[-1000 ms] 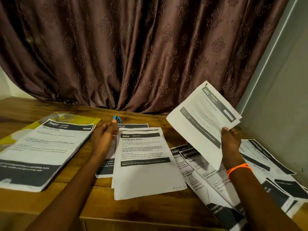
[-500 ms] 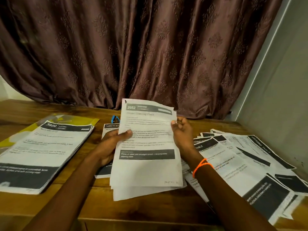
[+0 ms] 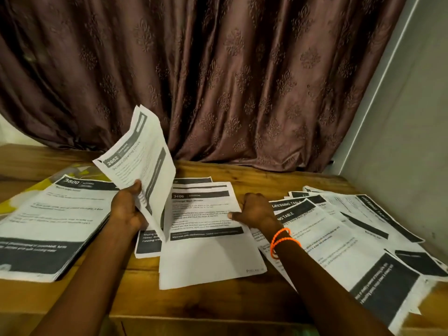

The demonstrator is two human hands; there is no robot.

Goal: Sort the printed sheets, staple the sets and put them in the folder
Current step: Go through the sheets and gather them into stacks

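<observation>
My left hand grips a small set of printed sheets headed 2652, lifted and tilted above the table. My right hand pinches the right edge of the sheet headed 3406, which lies on a pile at the table's middle. A thick stack headed 3800 lies at the left on top of a yellow folder. Loose sheets marked DRESSING TABLE are fanned out at the right. No stapler shows in this frame.
The wooden table backs onto a brown patterned curtain. A grey wall closes the right side. The table's front edge runs along the bottom of the view.
The 2652 set passed from my right hand to my left and swung up to the left. My right hand dropped onto the 3406 sheet and took its edge.
</observation>
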